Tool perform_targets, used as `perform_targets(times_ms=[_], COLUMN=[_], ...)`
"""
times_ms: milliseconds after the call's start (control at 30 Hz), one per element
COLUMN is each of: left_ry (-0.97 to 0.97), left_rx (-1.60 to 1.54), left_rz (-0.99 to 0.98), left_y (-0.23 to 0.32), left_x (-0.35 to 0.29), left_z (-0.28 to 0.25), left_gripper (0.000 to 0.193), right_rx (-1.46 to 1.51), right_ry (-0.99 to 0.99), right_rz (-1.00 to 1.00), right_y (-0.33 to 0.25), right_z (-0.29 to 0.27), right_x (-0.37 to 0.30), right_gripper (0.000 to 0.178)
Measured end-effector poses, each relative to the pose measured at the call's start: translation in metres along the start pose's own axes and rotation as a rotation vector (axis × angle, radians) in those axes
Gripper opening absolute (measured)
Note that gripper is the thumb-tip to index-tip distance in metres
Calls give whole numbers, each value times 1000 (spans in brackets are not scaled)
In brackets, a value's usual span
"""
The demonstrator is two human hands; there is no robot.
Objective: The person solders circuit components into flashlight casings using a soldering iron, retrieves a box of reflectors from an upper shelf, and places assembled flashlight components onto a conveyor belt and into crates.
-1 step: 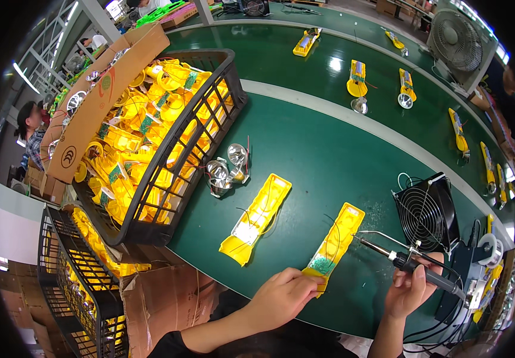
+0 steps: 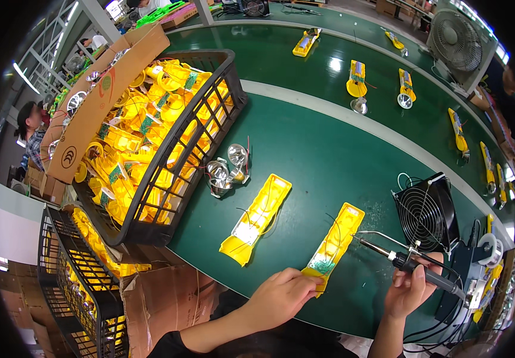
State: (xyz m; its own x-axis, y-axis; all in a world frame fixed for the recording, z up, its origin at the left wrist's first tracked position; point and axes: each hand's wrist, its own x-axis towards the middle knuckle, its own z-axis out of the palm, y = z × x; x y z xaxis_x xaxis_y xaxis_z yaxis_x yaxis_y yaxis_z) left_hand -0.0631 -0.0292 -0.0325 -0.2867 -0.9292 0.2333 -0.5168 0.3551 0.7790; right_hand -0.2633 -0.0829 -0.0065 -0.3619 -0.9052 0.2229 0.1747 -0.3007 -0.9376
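Observation:
My left hand point(image 2: 286, 293) is closed on the near end of a yellow plastic housing point(image 2: 340, 228), which lies slanted on the green bench. The housing carries a small green circuit board point(image 2: 323, 265) and thin dark wires. My right hand point(image 2: 412, 287) grips a soldering iron point(image 2: 427, 272) by its black handle. A thin metal solder-feed tube runs beside the iron, and both tips meet at the housing's right edge; whether they touch it I cannot tell. To the left lies a second yellow housing point(image 2: 260, 210) with wires. Beyond it sit several silver reflector cups point(image 2: 237, 155).
A black crate point(image 2: 180, 161) heaped with yellow housings stands at left, with another crate point(image 2: 81, 286) lower down. A small black fan point(image 2: 427, 213) and a solder spool point(image 2: 489, 250) are at right. Farther off, a green belt point(image 2: 257, 51) carries several yellow housings.

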Motion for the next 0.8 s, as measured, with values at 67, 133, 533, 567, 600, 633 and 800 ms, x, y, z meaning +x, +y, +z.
perform_targets(times_ms=[67, 133, 533, 567, 600, 633, 800], left_ry=[-104, -140, 101, 154, 208, 216, 367], left_rx=[22, 44, -70, -82, -94, -95, 110], left_rz=[-26, 20, 0, -63, -126, -134, -205], left_y=[-3, -7, -12, -10, -9, -10, -10], left_x=[-2, -5, -27, -29, -30, -30, -30], left_z=[-7, -14, -58, -56, -53, -49, -32], left_gripper=[18, 18, 11, 11, 11, 11, 12], right_rx=[-4, -4, 64, 58, 53, 54, 7], right_ry=[-12, -30, -120, -118, -117, -124, -142], right_rz=[-4, -8, -83, -97, -110, -111, -121], right_y=[1, 0, -1, 0, 1, 2, 4], right_z=[0, 0, 3, 3, 4, 5, 1], right_x=[-1, -2, -5, -5, -6, -6, -8], right_gripper=[26, 26, 29, 31, 32, 33, 34])
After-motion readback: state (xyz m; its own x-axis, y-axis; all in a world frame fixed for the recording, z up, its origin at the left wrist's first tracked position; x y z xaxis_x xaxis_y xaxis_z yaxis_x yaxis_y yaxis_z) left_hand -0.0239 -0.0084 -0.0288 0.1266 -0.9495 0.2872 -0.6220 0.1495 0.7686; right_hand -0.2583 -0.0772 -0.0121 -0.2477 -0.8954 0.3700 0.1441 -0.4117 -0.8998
